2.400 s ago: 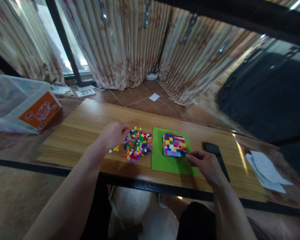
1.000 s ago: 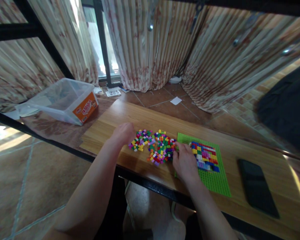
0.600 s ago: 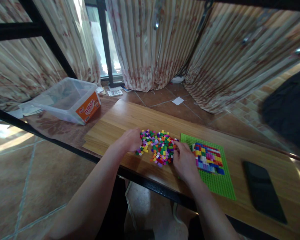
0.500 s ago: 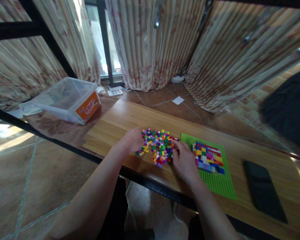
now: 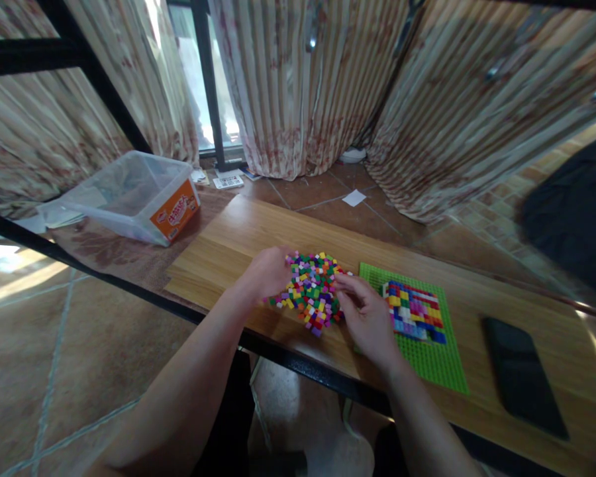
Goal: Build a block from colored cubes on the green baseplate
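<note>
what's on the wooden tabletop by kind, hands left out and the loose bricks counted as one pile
Pile of small multicoloured loose bricks: 1
Flat green studded baseplate: 1
Multicoloured build of joined bricks: 1
Black rectangular phone: 1
Total: 4

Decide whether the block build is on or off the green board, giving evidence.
On: the block build lies within the edges of the green board, with bare green showing on several sides.
</note>
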### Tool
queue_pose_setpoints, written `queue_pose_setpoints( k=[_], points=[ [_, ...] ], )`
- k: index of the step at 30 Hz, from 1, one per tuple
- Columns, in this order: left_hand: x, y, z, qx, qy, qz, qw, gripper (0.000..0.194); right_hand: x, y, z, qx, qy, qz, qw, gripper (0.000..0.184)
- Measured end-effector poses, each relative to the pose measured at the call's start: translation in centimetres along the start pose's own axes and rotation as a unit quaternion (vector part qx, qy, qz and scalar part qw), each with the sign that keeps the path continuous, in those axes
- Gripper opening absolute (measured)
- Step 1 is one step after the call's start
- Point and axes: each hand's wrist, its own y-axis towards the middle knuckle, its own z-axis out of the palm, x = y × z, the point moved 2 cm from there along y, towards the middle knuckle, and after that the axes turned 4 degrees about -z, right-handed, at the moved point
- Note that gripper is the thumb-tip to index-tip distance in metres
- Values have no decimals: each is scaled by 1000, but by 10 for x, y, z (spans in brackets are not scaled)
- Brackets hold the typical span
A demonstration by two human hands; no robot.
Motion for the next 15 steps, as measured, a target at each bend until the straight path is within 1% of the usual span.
queue_pose_setpoints(
  k=[2, 4, 5, 6, 8, 9, 11, 12, 15],
  points=[
    [13, 2, -7, -4, 31, -24, 999, 29, 4, -2, -7, -3, -50, -7, 999, 28],
    [28, 0, -15, 11, 75, -56, 996, 27, 7, -6, -15, -3, -106, -1, 994, 29],
    [34, -4, -18, 35, 74, -73, 994, 26, 7, -9, -19, -2, -133, 9, 991, 30],
    [38, -9, -19, 71, 57, -84, 992, 25, 6, -12, -23, 0, -157, 21, 987, 32],
    [41, -20, -19, 147, 11, -84, 985, 23, 2, -19, -29, 14, -197, 48, 979, 36],
    [40, -25, -18, 162, 1, -79, 984, 21, 0, -22, -30, 27, -213, 60, 975, 38],
    [36, -33, -14, 179, -9, -65, 982, 19, -4, -27, -29, 57, -240, 75, 966, 42],
    [34, -35, -12, 177, -9, -56, 983, 19, -5, -28, -28, 70, -249, 80, 963, 43],
    [27, -35, -6, 150, -12, -34, 988, 24, -3, -29, -19, 88, -247, 79, 962, 43]
  ],
)
